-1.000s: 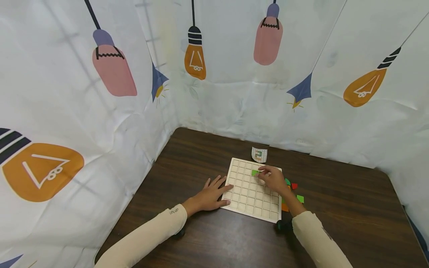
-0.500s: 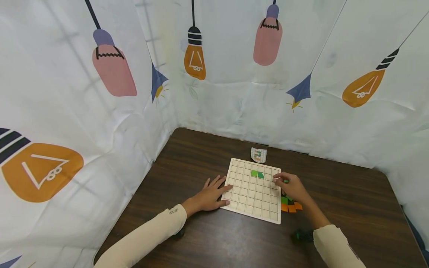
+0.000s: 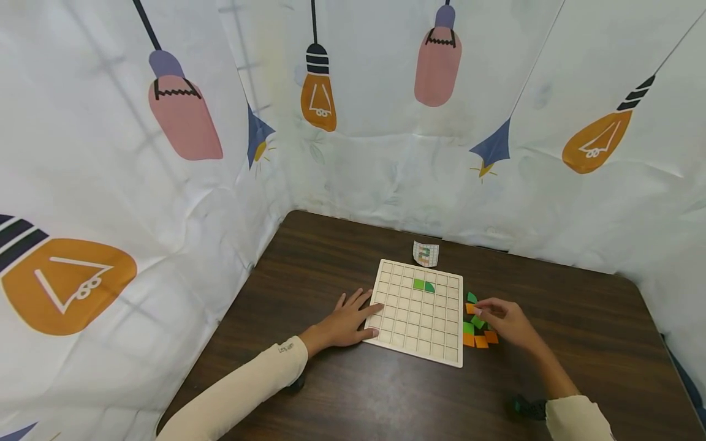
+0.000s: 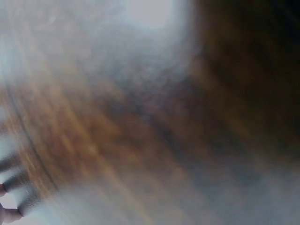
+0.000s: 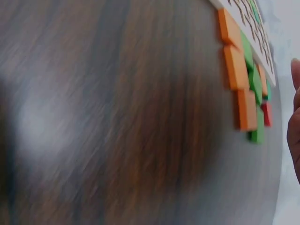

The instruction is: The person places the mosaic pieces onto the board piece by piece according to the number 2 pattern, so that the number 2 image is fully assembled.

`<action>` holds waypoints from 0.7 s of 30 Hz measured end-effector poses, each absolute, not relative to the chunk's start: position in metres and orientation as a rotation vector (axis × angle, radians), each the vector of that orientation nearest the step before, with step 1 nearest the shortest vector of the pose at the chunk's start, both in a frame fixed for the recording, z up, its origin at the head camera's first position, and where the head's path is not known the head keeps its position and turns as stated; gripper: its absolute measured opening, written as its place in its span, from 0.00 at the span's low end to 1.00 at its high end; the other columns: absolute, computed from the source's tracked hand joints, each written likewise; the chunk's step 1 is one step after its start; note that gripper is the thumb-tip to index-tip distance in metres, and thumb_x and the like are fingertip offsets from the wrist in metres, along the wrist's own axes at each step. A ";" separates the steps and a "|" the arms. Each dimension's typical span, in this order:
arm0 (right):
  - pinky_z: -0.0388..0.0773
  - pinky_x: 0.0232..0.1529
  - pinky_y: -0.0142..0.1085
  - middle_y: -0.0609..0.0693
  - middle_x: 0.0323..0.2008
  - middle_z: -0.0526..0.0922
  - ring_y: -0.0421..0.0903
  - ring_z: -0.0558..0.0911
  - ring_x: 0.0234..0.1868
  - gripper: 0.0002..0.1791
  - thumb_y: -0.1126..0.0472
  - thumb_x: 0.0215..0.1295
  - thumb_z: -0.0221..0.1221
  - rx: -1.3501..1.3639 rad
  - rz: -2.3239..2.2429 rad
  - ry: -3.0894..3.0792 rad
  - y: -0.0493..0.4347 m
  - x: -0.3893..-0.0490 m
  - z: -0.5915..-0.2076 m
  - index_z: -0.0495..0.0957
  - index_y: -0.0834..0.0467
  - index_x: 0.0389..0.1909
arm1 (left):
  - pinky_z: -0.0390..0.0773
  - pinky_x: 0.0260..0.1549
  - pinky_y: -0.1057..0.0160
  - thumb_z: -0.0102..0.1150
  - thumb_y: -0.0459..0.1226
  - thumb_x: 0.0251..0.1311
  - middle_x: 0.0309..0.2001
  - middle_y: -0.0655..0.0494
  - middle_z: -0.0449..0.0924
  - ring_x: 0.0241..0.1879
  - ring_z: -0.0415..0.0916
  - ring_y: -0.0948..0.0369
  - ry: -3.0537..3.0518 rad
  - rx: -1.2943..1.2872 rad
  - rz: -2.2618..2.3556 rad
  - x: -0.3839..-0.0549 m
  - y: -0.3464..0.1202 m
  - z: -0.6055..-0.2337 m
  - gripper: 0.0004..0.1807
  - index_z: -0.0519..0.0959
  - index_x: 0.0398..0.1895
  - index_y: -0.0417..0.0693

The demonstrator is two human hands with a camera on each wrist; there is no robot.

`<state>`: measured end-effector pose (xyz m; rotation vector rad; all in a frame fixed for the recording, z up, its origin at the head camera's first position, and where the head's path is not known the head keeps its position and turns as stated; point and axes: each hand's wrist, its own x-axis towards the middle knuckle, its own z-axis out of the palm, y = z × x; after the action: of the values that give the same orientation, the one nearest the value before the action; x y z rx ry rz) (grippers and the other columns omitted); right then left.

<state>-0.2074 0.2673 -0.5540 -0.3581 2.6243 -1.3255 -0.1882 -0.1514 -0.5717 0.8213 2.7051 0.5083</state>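
My left hand (image 3: 342,321) rests with spread fingers on the left edge of a pale wooden grid board (image 3: 408,335). A light green square tile (image 3: 419,284) and a darker green quarter-round tile (image 3: 429,286) sit side by side in its upper cells. Right of the board, my right hand (image 3: 508,320) reaches over loose tiles, its fingertips near an orange tile (image 3: 470,309) and a green tile (image 3: 477,321). I see nothing held in it. In the right wrist view, part of the hand (image 5: 294,126) shows at the right edge, apart from the orange tiles (image 5: 236,68) and a red tile (image 5: 266,114).
A small pattern card (image 3: 426,254) with a coloured figure on a grid stands behind the board. The dark wooden table (image 3: 358,392) meets a white printed cloth (image 3: 358,171) at the back and left. The left wrist view is mostly blurred table.
My right hand has left the quarter-round tile in the board beside the green square and moved right, over the loose tiles. My left hand stays in place.
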 end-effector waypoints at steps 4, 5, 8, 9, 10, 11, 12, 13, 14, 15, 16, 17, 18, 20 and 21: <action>0.74 0.20 0.37 0.59 0.36 0.85 0.43 0.75 0.19 0.16 0.56 0.73 0.60 -0.369 -1.327 2.583 0.280 -0.198 -0.556 0.81 0.65 0.51 | 0.45 0.71 0.30 0.48 0.61 0.71 0.81 0.47 0.45 0.80 0.40 0.45 2.708 0.818 0.500 -0.188 -0.151 -0.572 0.36 0.57 0.79 0.65; 0.73 0.19 0.37 0.59 0.33 0.84 0.44 0.73 0.16 0.16 0.56 0.72 0.61 -0.364 -1.327 2.570 0.284 -0.195 -0.557 0.81 0.65 0.51 | 0.45 0.71 0.30 0.48 0.61 0.71 0.81 0.47 0.45 0.80 0.40 0.45 2.710 0.818 0.499 -0.188 -0.151 -0.573 0.36 0.57 0.79 0.66; 0.73 0.20 0.36 0.55 0.29 0.83 0.43 0.73 0.17 0.16 0.56 0.71 0.62 -0.348 -1.312 2.548 0.292 -0.189 -0.558 0.81 0.64 0.51 | 0.45 0.71 0.30 0.47 0.62 0.71 0.81 0.47 0.45 0.80 0.40 0.45 2.712 0.820 0.494 -0.189 -0.151 -0.574 0.36 0.56 0.79 0.66; 0.74 0.20 0.36 0.54 0.29 0.83 0.42 0.73 0.16 0.16 0.57 0.71 0.62 -0.352 -1.302 2.550 0.295 -0.187 -0.559 0.81 0.64 0.50 | 0.46 0.71 0.30 0.47 0.62 0.71 0.81 0.48 0.45 0.80 0.40 0.45 2.714 0.821 0.493 -0.189 -0.151 -0.574 0.36 0.56 0.79 0.66; 0.74 0.20 0.35 0.54 0.29 0.83 0.41 0.73 0.16 0.16 0.57 0.70 0.63 -0.357 -1.297 2.549 0.298 -0.186 -0.560 0.82 0.64 0.50 | 0.46 0.71 0.30 0.47 0.62 0.71 0.81 0.48 0.45 0.80 0.40 0.45 2.715 0.821 0.494 -0.189 -0.151 -0.574 0.36 0.56 0.79 0.66; 0.74 0.20 0.35 0.53 0.31 0.84 0.41 0.73 0.15 0.15 0.57 0.69 0.64 -0.365 -1.298 2.551 0.300 -0.184 -0.561 0.82 0.64 0.49 | 0.45 0.71 0.30 0.47 0.62 0.71 0.81 0.48 0.45 0.80 0.40 0.45 2.715 0.821 0.494 -0.189 -0.151 -0.574 0.36 0.56 0.79 0.66; 0.74 0.19 0.35 0.54 0.33 0.85 0.41 0.73 0.15 0.14 0.58 0.68 0.65 -0.376 -1.289 2.562 0.302 -0.183 -0.562 0.82 0.63 0.49 | 0.45 0.71 0.30 0.47 0.62 0.71 0.81 0.47 0.45 0.80 0.41 0.45 2.715 0.822 0.494 -0.189 -0.151 -0.574 0.36 0.56 0.79 0.66; 0.74 0.19 0.35 0.55 0.36 0.85 0.40 0.73 0.15 0.14 0.58 0.68 0.65 -0.388 -1.279 2.576 0.304 -0.181 -0.564 0.83 0.62 0.48 | 0.46 0.71 0.30 0.47 0.62 0.71 0.81 0.47 0.45 0.80 0.41 0.45 2.716 0.823 0.492 -0.189 -0.151 -0.574 0.37 0.56 0.79 0.66; 0.74 0.19 0.35 0.57 0.38 0.84 0.40 0.73 0.15 0.13 0.58 0.67 0.66 -0.407 -1.271 2.590 0.306 -0.180 -0.565 0.83 0.62 0.47 | 0.46 0.71 0.30 0.47 0.62 0.71 0.81 0.47 0.45 0.80 0.41 0.45 2.715 0.823 0.494 -0.189 -0.151 -0.573 0.37 0.56 0.79 0.66; 0.74 0.18 0.35 0.58 0.40 0.84 0.39 0.72 0.14 0.13 0.58 0.66 0.67 -0.416 -1.262 2.603 0.307 -0.179 -0.567 0.83 0.61 0.47 | 0.46 0.70 0.30 0.47 0.61 0.71 0.81 0.47 0.45 0.80 0.41 0.45 2.716 0.825 0.496 -0.189 -0.151 -0.573 0.37 0.57 0.79 0.65; 0.74 0.18 0.35 0.58 0.43 0.83 0.39 0.72 0.14 0.13 0.58 0.65 0.67 -0.419 -1.250 2.617 0.308 -0.177 -0.568 0.83 0.60 0.47 | 0.46 0.70 0.30 0.47 0.61 0.71 0.81 0.47 0.45 0.80 0.41 0.44 2.716 0.826 0.497 -0.189 -0.151 -0.573 0.37 0.57 0.79 0.65; 0.74 0.19 0.34 0.59 0.45 0.82 0.39 0.72 0.15 0.13 0.58 0.64 0.68 -0.420 -1.237 2.634 0.309 -0.176 -0.570 0.84 0.60 0.47 | 0.46 0.70 0.30 0.47 0.61 0.72 0.81 0.47 0.45 0.80 0.41 0.44 2.716 0.826 0.496 -0.189 -0.151 -0.572 0.37 0.57 0.79 0.65; 0.74 0.19 0.34 0.59 0.47 0.81 0.38 0.72 0.15 0.14 0.58 0.64 0.69 -0.415 -1.219 2.649 0.309 -0.175 -0.571 0.84 0.59 0.47 | 0.46 0.70 0.30 0.47 0.62 0.72 0.81 0.47 0.45 0.80 0.41 0.44 2.716 0.826 0.494 -0.188 -0.151 -0.572 0.37 0.57 0.79 0.65; 0.73 0.19 0.34 0.59 0.47 0.80 0.37 0.71 0.16 0.15 0.58 0.63 0.69 -0.412 -1.196 2.671 0.310 -0.174 -0.573 0.84 0.60 0.48 | 0.46 0.70 0.30 0.47 0.62 0.71 0.81 0.47 0.45 0.80 0.41 0.45 2.715 0.824 0.492 -0.188 -0.151 -0.572 0.37 0.56 0.80 0.65; 0.73 0.19 0.34 0.58 0.47 0.80 0.37 0.71 0.16 0.15 0.58 0.62 0.70 -0.393 -1.188 2.681 0.310 -0.173 -0.573 0.84 0.59 0.48 | 0.46 0.70 0.30 0.47 0.62 0.71 0.81 0.47 0.45 0.80 0.41 0.45 2.716 0.823 0.490 -0.188 -0.151 -0.573 0.37 0.56 0.80 0.65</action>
<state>-0.1732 0.3095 -0.5735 -0.3935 2.6807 -1.1884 -0.1882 -0.1507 -0.5728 0.8225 2.7160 0.4896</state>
